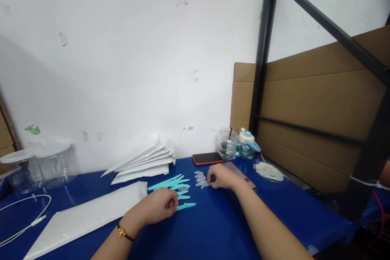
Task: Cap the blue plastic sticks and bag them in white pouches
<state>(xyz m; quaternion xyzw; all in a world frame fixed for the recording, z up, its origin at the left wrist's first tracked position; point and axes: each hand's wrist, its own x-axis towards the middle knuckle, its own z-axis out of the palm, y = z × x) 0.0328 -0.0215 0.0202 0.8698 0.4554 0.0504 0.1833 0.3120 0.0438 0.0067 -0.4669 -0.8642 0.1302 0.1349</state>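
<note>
A turquoise eyebrow razor [186,206] pokes out to the right from the closed fingers of my left hand [163,204], low over the blue table. Just behind that hand lies a pile of similar turquoise razors [170,181], partly covered by it. To the right is a small heap of translucent plastic caps [200,177]. My right hand [221,176] is at the heap's right edge, its fingers pinched on one cap there. The fingertips hide part of that cap.
White padded mailers [143,164] lean at the wall; another mailer [94,213] lies at left. Near the back are an orange-edged phone [207,158], a second phone [240,172], a plastic cup [227,146] and a bottle [245,150]. Clear jars [56,166] and a white cable [38,220] sit left.
</note>
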